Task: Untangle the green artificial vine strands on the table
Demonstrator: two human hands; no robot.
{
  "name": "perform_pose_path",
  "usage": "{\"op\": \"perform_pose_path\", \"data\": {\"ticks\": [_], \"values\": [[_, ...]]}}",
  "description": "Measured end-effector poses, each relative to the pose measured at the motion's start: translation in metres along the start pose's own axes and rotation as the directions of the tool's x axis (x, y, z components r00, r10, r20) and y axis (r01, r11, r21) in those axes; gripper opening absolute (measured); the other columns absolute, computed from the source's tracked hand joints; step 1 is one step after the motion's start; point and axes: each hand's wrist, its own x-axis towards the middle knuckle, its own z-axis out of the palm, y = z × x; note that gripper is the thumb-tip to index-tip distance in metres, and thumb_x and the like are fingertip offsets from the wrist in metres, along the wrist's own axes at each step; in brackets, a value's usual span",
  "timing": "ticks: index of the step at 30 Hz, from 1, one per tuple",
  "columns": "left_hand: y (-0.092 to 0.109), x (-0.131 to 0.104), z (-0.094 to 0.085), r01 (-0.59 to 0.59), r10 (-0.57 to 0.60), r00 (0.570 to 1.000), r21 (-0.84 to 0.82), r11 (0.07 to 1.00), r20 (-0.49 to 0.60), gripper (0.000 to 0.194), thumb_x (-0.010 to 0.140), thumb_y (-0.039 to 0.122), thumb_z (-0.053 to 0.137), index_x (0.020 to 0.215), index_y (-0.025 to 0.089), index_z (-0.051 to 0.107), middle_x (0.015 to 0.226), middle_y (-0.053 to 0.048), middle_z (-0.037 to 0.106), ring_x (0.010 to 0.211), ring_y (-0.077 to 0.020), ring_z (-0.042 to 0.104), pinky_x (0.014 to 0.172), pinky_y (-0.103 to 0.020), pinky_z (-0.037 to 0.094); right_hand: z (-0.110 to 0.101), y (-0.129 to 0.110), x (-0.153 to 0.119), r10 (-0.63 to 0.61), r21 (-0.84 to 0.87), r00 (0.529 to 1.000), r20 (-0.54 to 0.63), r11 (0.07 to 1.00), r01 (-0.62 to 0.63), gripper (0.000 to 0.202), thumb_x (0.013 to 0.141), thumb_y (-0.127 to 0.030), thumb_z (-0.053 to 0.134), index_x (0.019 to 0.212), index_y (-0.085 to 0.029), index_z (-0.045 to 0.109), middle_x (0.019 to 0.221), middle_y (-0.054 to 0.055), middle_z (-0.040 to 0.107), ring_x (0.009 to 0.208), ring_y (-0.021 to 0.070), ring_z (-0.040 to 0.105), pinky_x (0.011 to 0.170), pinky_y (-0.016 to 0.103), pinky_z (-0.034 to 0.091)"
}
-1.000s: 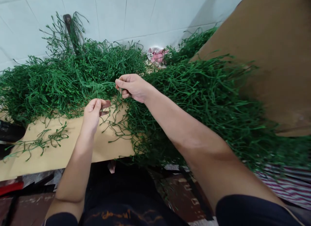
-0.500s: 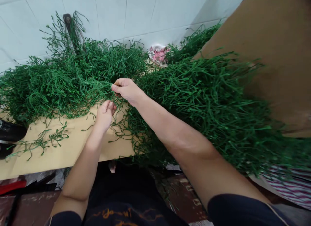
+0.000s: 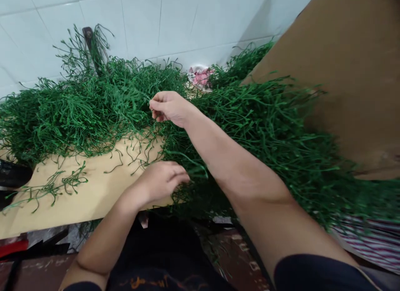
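Thin green stems with small tips lie in a long pile (image 3: 75, 111) at the left and a larger pile (image 3: 259, 116) at the right. My right hand (image 3: 167, 107) is pinched on a green stem between the two piles, its blurred length reaching left over the left pile. Lower down, my left hand (image 3: 164, 180) is over the cardboard's right part beside the right pile, fingers apart and slightly curled, blurred by motion. A loose green stem (image 3: 190, 159) shows just above its fingertips, apparently not held.
Tan cardboard (image 3: 109, 195) covers the work surface, with a few stems (image 3: 56, 184) at its left. A large brown cardboard sheet (image 3: 353, 74) leans at the right. A pink-and-white item (image 3: 201, 77) is near the tiled wall; a black object (image 3: 14, 174) sits at left.
My left hand has moved right and down, away from my right hand, and its fingers have opened. My right hand has shifted slightly right and up with a stem.
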Motion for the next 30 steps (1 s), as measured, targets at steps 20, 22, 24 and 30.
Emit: {"op": "perform_pose_path", "data": {"ticks": [20, 22, 24, 30], "values": [[-0.058, 0.011, -0.054, 0.078, -0.475, 0.724, -0.625, 0.776, -0.500, 0.017, 0.080, 0.027, 0.054, 0.069, 0.015, 0.051, 0.058, 0.004, 0.046, 0.052, -0.0064, 0.041, 0.053, -0.019, 0.032, -0.001, 0.004, -0.038, -0.123, -0.428, 0.954, 0.272, 0.873, 0.234, 0.024, 0.083, -0.026, 0.053, 0.062, -0.015, 0.051, 0.057, -0.002, 0.046, 0.053, 0.0066, 0.038, 0.053, 0.022, 0.030], [-0.059, 0.012, -0.049, 0.105, -0.394, 0.724, -0.473, 0.875, -0.566, 0.020, 0.079, 0.023, 0.053, 0.062, 0.016, 0.046, 0.053, 0.006, 0.039, 0.051, -0.0068, 0.036, 0.053, -0.020, 0.030, 0.003, 0.001, -0.032, -0.148, -0.527, 0.972, 0.183, 0.820, 0.224, 0.029, 0.082, -0.036, 0.055, 0.062, -0.015, 0.052, 0.057, -0.001, 0.046, 0.053, 0.0070, 0.037, 0.053, 0.023, 0.029], [-0.059, 0.013, -0.045, 0.150, -0.311, 0.757, -0.310, 0.939, -0.575, 0.022, 0.080, 0.024, 0.051, 0.060, 0.017, 0.044, 0.052, 0.006, 0.040, 0.052, -0.0080, 0.037, 0.054, -0.020, 0.030, 0.013, -0.003, -0.024, -0.138, -0.603, 0.974, 0.180, 0.767, 0.220, 0.035, 0.081, -0.041, 0.056, 0.058, -0.015, 0.051, 0.054, -0.001, 0.044, 0.052, 0.0068, 0.034, 0.052, 0.024, 0.027], [-0.055, 0.006, -0.037, 0.255, -0.235, 0.816, -0.037, 0.966, -0.529, 0.026, 0.086, 0.034, 0.039, 0.068, 0.018, 0.050, 0.063, 0.000, 0.056, 0.060, -0.0126, 0.051, 0.062, -0.024, 0.036, 0.048, -0.003, 0.001, 0.059, -0.461, 0.967, 0.250, 0.885, 0.065, 0.034, 0.083, -0.014, 0.052, 0.049, -0.013, 0.048, 0.046, -0.001, 0.045, 0.046, 0.0048, 0.039, 0.050, 0.022, 0.031]]}}
